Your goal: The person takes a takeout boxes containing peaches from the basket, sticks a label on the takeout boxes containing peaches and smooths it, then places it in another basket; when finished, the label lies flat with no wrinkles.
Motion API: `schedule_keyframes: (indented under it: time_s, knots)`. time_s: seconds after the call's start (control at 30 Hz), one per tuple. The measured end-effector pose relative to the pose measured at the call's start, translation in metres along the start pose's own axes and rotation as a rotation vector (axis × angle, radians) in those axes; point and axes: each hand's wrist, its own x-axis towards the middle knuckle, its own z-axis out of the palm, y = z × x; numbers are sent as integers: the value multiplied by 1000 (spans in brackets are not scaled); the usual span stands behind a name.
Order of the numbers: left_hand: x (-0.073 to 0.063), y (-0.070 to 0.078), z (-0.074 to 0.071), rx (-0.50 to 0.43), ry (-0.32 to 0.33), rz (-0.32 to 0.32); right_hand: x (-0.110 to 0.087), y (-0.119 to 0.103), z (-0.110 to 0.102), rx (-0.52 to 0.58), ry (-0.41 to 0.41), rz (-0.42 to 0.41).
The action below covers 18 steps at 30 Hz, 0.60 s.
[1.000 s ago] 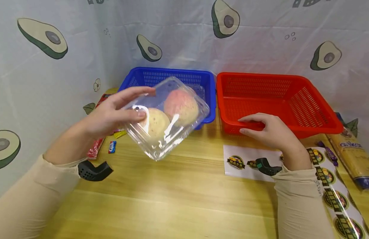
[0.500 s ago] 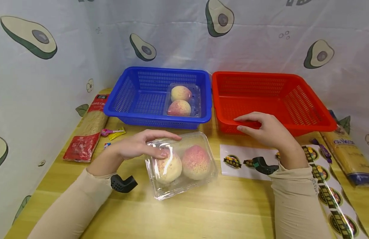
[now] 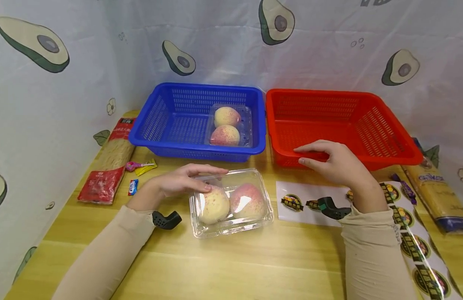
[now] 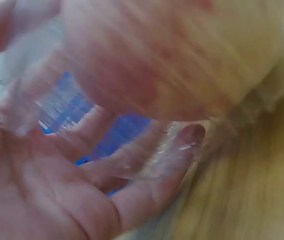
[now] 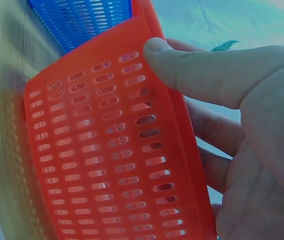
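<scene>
My left hand (image 3: 184, 180) holds a clear plastic clamshell box (image 3: 231, 229) by its left end, thumb on the near side of the lid and fingers beyond. Inside lie two peaches, a pale one (image 3: 213, 205) at left and a pinker one (image 3: 248, 201) at right. The box is at or just above the table; I cannot tell if it touches. In the blurred left wrist view, fingers (image 4: 152, 192) show curled about the clear plastic below a peach (image 4: 172, 60). My right hand (image 3: 340, 164) grips the front rim of the red basket (image 5: 101, 150), thumb outside, fingers inside.
A blue basket (image 3: 194, 152) holds another clear box of peaches (image 3: 225, 125). At left lie a red noodle packet (image 3: 108, 162), pink scissors (image 3: 132, 166) and small wrapped sweets (image 3: 133, 187). Sticker sheets (image 3: 302, 214) and a yellow packet (image 3: 437, 191) lie at right.
The left hand has brought the box of peaches down from in front of the blue basket toward the near table, turning it flatter. The right hand has stayed on the red rim.
</scene>
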Motion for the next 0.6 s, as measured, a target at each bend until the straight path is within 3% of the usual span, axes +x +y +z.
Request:
schedule_keyframes:
  time_s: [0.27, 0.5, 0.6]
  knots:
    - [7, -2, 2, 156, 201, 38, 1, 0, 0, -1, -1, 1]
    - [9, -5, 2, 200, 225, 98, 1, 1, 1, 4, -6, 1]
    - [11, -7, 3, 245, 268, 101, 0, 2, 1, 1, -2, 0]
